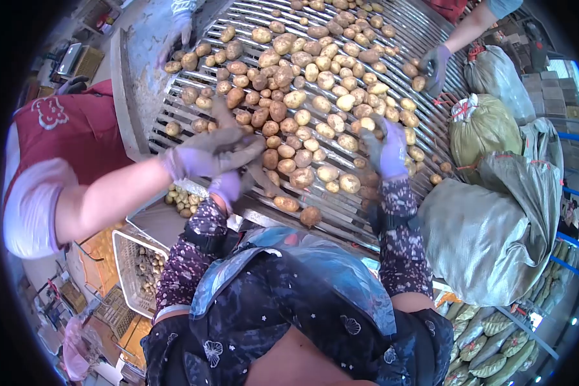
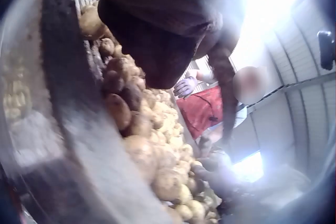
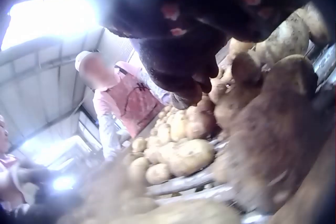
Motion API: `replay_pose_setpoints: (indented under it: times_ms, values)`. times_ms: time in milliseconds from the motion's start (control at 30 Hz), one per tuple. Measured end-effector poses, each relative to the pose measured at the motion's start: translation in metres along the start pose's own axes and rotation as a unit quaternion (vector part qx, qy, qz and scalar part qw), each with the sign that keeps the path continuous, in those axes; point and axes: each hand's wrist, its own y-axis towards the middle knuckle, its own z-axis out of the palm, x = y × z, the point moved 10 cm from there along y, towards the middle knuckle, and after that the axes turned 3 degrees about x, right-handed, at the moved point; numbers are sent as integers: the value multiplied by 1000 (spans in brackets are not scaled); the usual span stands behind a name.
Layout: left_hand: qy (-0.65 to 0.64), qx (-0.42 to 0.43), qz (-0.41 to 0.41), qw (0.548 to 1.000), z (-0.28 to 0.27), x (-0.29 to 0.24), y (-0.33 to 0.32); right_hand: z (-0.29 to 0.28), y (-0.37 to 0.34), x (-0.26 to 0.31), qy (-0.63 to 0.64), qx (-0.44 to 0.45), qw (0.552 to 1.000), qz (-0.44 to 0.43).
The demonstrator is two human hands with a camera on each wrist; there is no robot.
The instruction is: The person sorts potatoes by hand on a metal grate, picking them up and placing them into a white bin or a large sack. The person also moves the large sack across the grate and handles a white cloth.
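Observation:
Many potatoes (image 1: 296,98) lie over a slatted metal rack (image 1: 341,222). My left hand (image 1: 228,186), in a purple glove with grey, dirty fingers, reaches over the rack's near left edge, fingers outstretched beside the potatoes. Another person's gloved hand (image 1: 206,154) crosses just above it and partly covers it. My right hand (image 1: 389,151), gloved alike, is low among the potatoes on the right, fingers pointing away from me. In the right wrist view its dark fingers hang loosely bent close over potatoes (image 3: 186,157). In the left wrist view a finger (image 2: 226,87) stretches downward.
A person in a red apron (image 1: 71,122) stands at the left. More gloved hands (image 1: 435,69) work at the far side. Full sacks (image 1: 486,132) and a grey sheet (image 1: 482,238) border the right side. A white crate (image 1: 125,273) with small potatoes stands below left.

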Motion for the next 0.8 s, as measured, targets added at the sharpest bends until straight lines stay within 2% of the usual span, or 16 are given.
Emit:
replay_pose_setpoints:
  times_ms: [33,67,100,167,200,233,267,300,333,367,400,433,533,600,700,800]
  values:
    - [217,19,-2,976,5,-27,-13,22,-12,3,227,41,970,74]
    - [34,57,13,998,26,-41,-20,50,-28,14,439,78,883,147]
    - [-150,92,29,984,43,-55,-26,62,-39,45,447,124,877,122]
    - [-495,145,62,854,58,-85,-32,87,-55,98,473,202,857,27]
    - [-350,94,172,916,43,-104,-37,86,-57,111,424,195,883,-53]
    - [-190,37,274,942,30,-124,-47,84,-62,125,375,177,901,-131]
    - [-20,-22,363,931,23,-143,-61,71,-61,137,249,113,937,-219]
    - [-57,-20,355,933,19,-142,-61,61,-66,151,117,45,946,-299]
    - [-94,-20,348,933,14,-140,-61,60,-58,143,208,67,942,-256]
    - [-284,61,268,919,24,-121,-50,60,-52,133,296,90,928,-210]
    - [-491,166,185,835,42,-107,-43,54,-44,112,314,73,933,-161]
    - [-673,223,67,702,59,-92,-39,47,-37,91,334,54,934,-111]
    - [-708,202,34,676,65,-72,-35,17,-6,4,-32,-27,998,-37]
    - [-673,167,51,719,58,-73,-40,35,-15,-35,-296,-45,950,-90]
    - [-745,189,41,639,57,-84,-45,51,-14,-35,-314,50,941,-112]
    - [-744,168,28,647,50,-79,-49,63,-6,-52,-272,276,922,31]
